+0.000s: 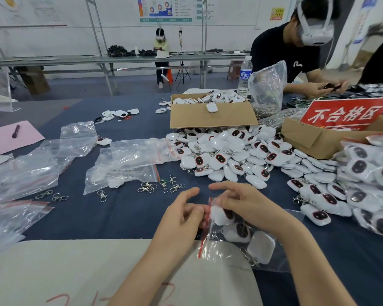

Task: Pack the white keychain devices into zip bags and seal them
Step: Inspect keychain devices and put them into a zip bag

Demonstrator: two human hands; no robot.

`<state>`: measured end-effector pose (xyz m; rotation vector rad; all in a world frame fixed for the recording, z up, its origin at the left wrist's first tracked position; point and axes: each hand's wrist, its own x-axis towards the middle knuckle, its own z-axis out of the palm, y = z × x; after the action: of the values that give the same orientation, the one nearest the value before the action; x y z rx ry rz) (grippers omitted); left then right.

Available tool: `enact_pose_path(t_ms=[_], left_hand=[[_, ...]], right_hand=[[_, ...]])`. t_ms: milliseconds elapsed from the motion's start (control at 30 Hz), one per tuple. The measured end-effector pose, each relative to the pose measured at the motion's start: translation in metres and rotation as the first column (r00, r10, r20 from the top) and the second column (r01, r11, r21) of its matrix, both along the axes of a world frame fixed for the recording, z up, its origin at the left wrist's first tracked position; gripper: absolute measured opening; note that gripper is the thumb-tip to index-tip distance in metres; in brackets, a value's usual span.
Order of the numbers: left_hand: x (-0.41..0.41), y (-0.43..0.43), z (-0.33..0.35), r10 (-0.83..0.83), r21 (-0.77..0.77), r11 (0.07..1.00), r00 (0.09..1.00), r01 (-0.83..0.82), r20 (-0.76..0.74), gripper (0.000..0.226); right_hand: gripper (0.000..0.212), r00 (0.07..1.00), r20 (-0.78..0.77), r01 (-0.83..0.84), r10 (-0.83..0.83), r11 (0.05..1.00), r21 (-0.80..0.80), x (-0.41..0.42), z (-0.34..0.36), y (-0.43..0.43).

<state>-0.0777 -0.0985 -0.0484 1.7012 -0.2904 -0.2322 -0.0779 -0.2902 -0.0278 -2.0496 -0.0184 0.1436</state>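
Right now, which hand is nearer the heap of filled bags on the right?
Right. The right hand holds the zip bag by its top, left of the heap of filled bags; the left hand pinches the same bag's red seal, farther left.

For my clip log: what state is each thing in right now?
zip bag: holds several devices, seal unclear.
left hand: pinches the zip bag's red strip.
right hand: grips the zip bag's top.
cardboard box: open, devices inside.
water bottle: upright.
spare zip bags: lying flat.
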Motion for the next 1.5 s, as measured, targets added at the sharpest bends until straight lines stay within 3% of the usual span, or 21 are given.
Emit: enact_pose_path(t_ms=[100,200,233,367,467,567,700,900,1233,1400,1500], left_hand=[[-0.008,-0.005,-0.007,-0.1,0.02,0.995,0.995,0.1,0.026,0.043],[-0.012,-0.006,-0.018,-0.195,0.245,0.96,0.954,0.137,0.229,0.05],[-0.012,-0.006,-0.019,-0.187,0.25,0.961,0.947,0.121,0.262,0.046],[0.003,0.006,-0.014,0.096,0.135,0.979,0.935,-0.15,0.342,0.03],[0.02,0.022,-0.013,0.247,0.151,0.938,0.906,-0.312,0.344,0.026],[0.028,0.027,-0.014,0.301,0.12,0.931,0.911,-0.345,0.284,0.026],[0.026,0.023,-0.015,0.256,0.142,0.943,0.927,-0.302,0.274,0.026],[0.027,0.024,-0.017,0.229,0.169,0.944,0.932,-0.283,0.282,0.026],[0.027,0.024,-0.02,0.197,0.175,0.951,0.937,-0.254,0.288,0.031],[0.027,0.024,-0.021,0.164,0.17,0.962,0.949,-0.215,0.269,0.029],[0.025,0.021,-0.02,0.171,0.139,0.967,0.947,-0.214,0.272,0.024]], right_hand=[[0.033,1.0,0.004,0.002,-0.003,0.998,0.063,0.0,0.001,0.003],[0.037,1.0,0.014,-0.026,0.026,0.998,0.05,0.0,0.0,0.007],[0.037,0.999,0.016,-0.032,0.031,0.999,0.042,0.0,-0.001,0.007],[0.027,1.0,0.014,-0.028,0.028,0.999,0.019,0.001,-0.004,0.006],[0.021,0.982,0.159,0.117,-0.106,0.992,-0.057,0.005,-0.011,0.007],[0.033,0.897,0.346,0.397,-0.274,0.845,-0.359,0.014,-0.017,0.002],[0.048,0.941,0.231,0.339,-0.249,0.71,-0.617,0.021,-0.022,-0.002],[0.036,0.866,0.357,0.5,-0.351,0.588,-0.635,0.034,-0.024,0.002],[0.027,0.805,0.437,0.59,-0.4,0.47,-0.656,0.042,-0.024,0.003],[0.027,0.778,0.445,0.628,-0.443,0.536,-0.564,0.035,-0.013,-0.005],[0.021,0.78,0.385,0.611,-0.494,0.736,-0.293,0.025,-0.002,-0.003]])
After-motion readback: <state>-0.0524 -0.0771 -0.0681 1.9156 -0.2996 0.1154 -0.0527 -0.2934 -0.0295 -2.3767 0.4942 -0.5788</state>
